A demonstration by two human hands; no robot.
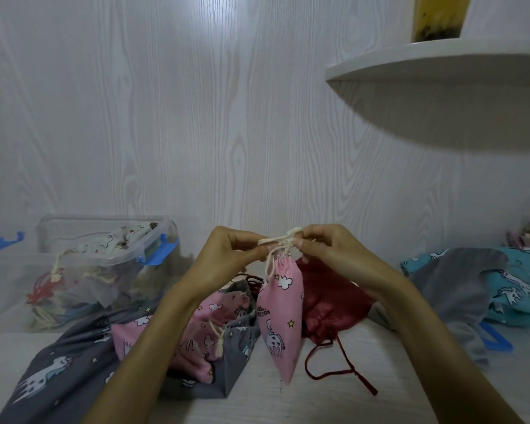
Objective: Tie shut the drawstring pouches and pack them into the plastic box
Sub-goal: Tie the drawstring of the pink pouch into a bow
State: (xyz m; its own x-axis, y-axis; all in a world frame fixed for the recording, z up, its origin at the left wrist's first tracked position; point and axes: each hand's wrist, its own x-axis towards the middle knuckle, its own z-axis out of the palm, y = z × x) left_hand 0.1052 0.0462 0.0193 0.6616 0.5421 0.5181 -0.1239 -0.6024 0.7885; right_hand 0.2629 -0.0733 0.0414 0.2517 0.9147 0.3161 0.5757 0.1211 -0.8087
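A pink unicorn-print pouch (pixel 280 313) hangs in the air above the table, its mouth gathered closed. My left hand (pixel 230 255) and my right hand (pixel 322 244) each pinch its cream drawstring (pixel 280 240), which is pulled taut between them just above the pouch's neck. On the table under it lie a dark red satin pouch (pixel 331 301) with loose cords, a second pink pouch (pixel 196 328) and a grey unicorn pouch (pixel 74 362). The clear plastic box (pixel 104 249) with blue clips stands at the back left and holds several pouches.
A teal unicorn pouch (pixel 514 289) and a plain grey cloth (pixel 453 289) lie at the right. A blue clip piece (pixel 493 339) sits near them. A white curved shelf (pixel 441 71) juts out from the wall, above right. The clear box lid (pixel 3 243) lies at the far left.
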